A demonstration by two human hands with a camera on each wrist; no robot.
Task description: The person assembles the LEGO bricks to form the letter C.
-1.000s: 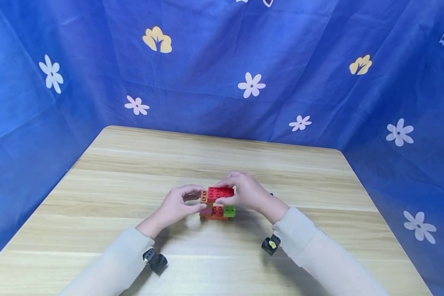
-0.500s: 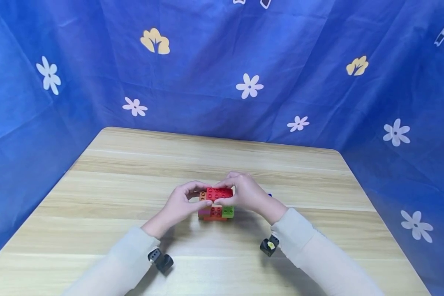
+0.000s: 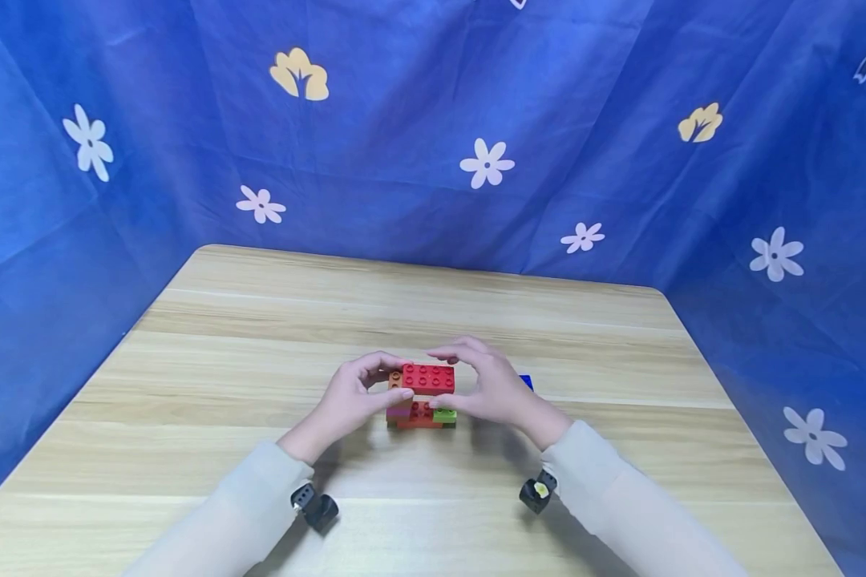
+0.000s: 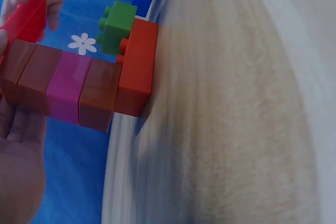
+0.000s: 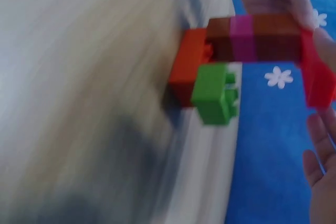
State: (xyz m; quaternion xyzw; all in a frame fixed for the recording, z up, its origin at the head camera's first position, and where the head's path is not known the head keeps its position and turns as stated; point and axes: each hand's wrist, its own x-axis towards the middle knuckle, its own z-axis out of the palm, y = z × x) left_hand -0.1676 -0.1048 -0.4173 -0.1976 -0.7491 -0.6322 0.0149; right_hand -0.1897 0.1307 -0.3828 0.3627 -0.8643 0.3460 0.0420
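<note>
A toy brick build stands on the table: an orange-red base brick, a column of brown bricks with a magenta brick among them, and a green brick on the base's right end. A long red brick lies across the column's top and juts out to the right. My left hand pinches the red brick's left end at the column top, thumb in front and fingers behind. Around the red brick's right end, my right hand has thumb and fingers spread apart, not gripping it.
A blue brick lies on the table behind the right wrist. The wooden table reaches back to a blue flowered cloth, which hangs at the back and both sides.
The left hand has moved right and taken hold at the red brick's left end. The right hand has let go of the red brick and drawn slightly right, its fingers spreading.
</note>
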